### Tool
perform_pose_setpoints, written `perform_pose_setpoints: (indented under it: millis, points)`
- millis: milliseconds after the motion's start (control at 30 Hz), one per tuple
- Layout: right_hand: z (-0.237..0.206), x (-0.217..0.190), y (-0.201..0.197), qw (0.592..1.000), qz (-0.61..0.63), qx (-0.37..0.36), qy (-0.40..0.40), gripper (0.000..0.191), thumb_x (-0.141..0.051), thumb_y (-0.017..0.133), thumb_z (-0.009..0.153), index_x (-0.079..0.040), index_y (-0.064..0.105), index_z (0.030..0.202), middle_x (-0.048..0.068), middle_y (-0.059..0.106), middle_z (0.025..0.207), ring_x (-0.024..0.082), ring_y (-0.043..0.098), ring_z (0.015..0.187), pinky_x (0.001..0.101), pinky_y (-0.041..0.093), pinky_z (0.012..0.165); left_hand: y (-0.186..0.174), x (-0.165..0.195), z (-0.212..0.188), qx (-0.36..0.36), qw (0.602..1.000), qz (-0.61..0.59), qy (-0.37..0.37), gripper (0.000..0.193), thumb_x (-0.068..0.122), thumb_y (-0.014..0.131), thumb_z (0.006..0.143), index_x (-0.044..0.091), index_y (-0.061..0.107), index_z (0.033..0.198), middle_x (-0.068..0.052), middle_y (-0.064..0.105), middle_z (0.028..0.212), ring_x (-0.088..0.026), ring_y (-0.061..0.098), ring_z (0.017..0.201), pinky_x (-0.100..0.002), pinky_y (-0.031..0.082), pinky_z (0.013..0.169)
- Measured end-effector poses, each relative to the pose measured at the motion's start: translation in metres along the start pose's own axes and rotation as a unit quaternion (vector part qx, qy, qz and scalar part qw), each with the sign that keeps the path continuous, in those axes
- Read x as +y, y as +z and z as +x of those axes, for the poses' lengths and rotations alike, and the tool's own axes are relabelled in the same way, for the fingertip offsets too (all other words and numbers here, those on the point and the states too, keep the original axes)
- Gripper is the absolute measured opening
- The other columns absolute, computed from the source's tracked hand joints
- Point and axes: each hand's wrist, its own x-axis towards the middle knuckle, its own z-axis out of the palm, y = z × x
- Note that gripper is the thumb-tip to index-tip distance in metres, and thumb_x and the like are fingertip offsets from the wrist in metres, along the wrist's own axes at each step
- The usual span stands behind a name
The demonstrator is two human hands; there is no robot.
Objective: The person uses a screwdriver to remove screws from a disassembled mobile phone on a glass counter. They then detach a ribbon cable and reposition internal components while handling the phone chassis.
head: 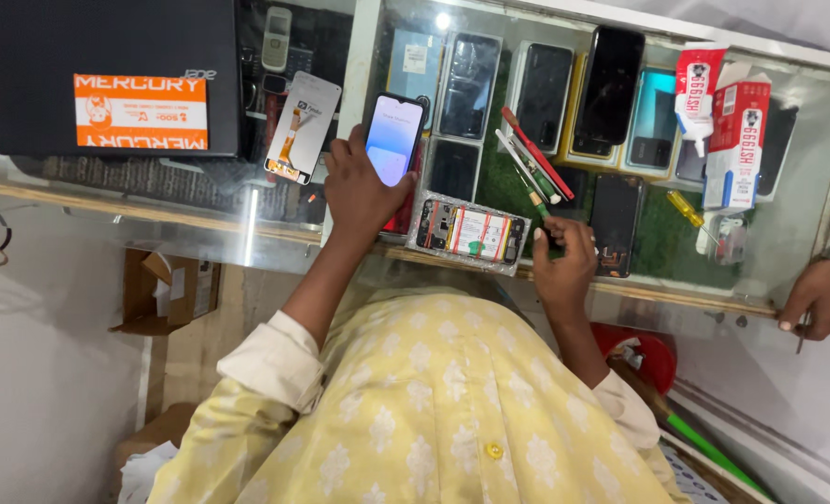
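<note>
1. Opened phone (468, 233) lies face down on the glass counter (788, 252), back cover off, board and battery exposed. It sits at the near edge, right in front of the person, between both hands.
2. Left hand (359, 187) holds a lit smartphone (393, 138), screen up and glowing; fingers wrapped round its lower left edge, thumb against the side. It hovers just above and to the left of the opened phone.
3. Right hand (564, 257) rests just right of the opened phone, fingers pressed together, pinching a green-handled tool (538, 207) whose tip I can't make out.
4. Progress, judged: cover already off and internals bare, so opening is done. Nothing looks lifted from the board yet; whatever swap or reassembly follows seems still ahead.
5. More tools (532, 163), red and green sticks, lie fanned just behind the right hand. Yellow screwdriver (686, 210) and two red-white glue boxes (728, 121) farther right.
6. Black laptop (107, 75) with an orange sticker takes the far left; a boxed replacement screen (301, 128) lies beside it.
7. Room: opened phone overhangs almost at the counter edge, little margin toward the body. Phones under the glass don't obstruct. Free glass to the right, until another person's hand (821, 297) with a wristwatch at the counter's corner.
</note>
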Motion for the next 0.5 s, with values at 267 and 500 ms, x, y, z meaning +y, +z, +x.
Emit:
perform_pose_setpoints:
  millis: [267, 500]
  points:
    - [-0.001, -0.001, 0.004, 0.991, -0.114, 0.028, -0.059, 0.027, -0.005, 0.073, 0.094, 0.000, 0.066, 0.119, 0.015, 0.060, 0.119, 0.034, 0.056, 0.113, 0.0469, 0.048, 0.096, -0.024, 0.008, -0.064, 0.040, 0.977, -0.116, 0.174, 0.064, 0.018, 0.081, 0.082, 0.006, 0.054, 0.138, -0.018, 0.052, 0.130, -0.037, 0.051, 0.123, -0.051, 0.040, 0.105]
    - [0.010, 0.018, 0.023, 0.992, -0.122, -0.002, -0.026, 0.017, -0.010, 0.075, 0.099, 0.000, 0.069, 0.110, 0.014, 0.058, 0.105, 0.033, 0.058, 0.102, 0.0463, 0.048, 0.085, -0.023, -0.020, -0.048, 0.025, 0.972, -0.225, 0.055, 0.053, 0.011, 0.074, 0.088, 0.005, 0.055, 0.136, -0.016, 0.054, 0.126, -0.031, 0.056, 0.117, -0.044, 0.048, 0.104]
